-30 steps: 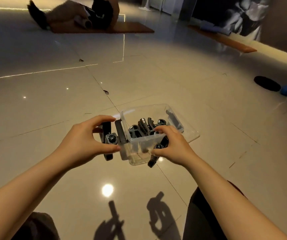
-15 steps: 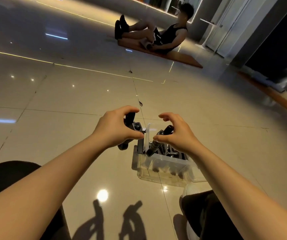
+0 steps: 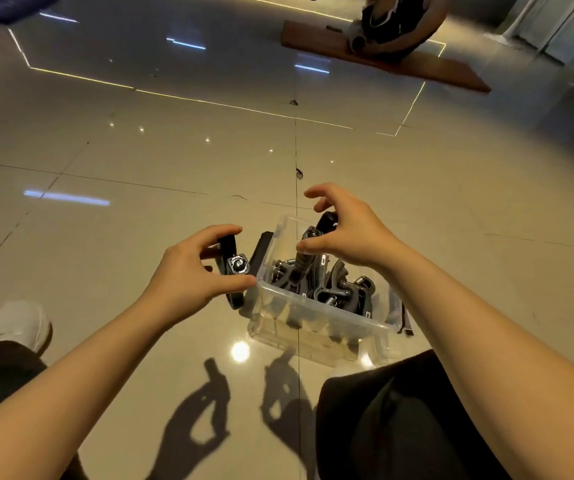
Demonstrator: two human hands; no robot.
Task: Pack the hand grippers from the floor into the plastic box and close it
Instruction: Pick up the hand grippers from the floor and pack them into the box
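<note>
**Two hand grippers in hand at the box**

Left hand (image 3: 188,282) pinches a black hand gripper (image 3: 231,268) just left of the clear plastic box (image 3: 316,323), its handles running toward and away from the camera, metal coil facing us. Right hand (image 3: 344,233) has its fingers curled on a second hand gripper (image 3: 313,244) above the open box, long axis steep, one handle up, the other down among the grippers piled inside. The box sits on the tiled floor (image 3: 105,237).

box: we saw the plastic box (image 3: 316,317) on the floor (image 3: 105,237), just ahead of our right knee (image 3: 399,410)
in box: hand grippers (image 3: 330,282) piled inside
left hand (image 3: 188,275): left of box, holding one gripper (image 3: 233,268) outside the wall
right hand (image 3: 344,230): above box, on another gripper (image 3: 316,233)
far back: person on mat (image 3: 399,60)
</note>
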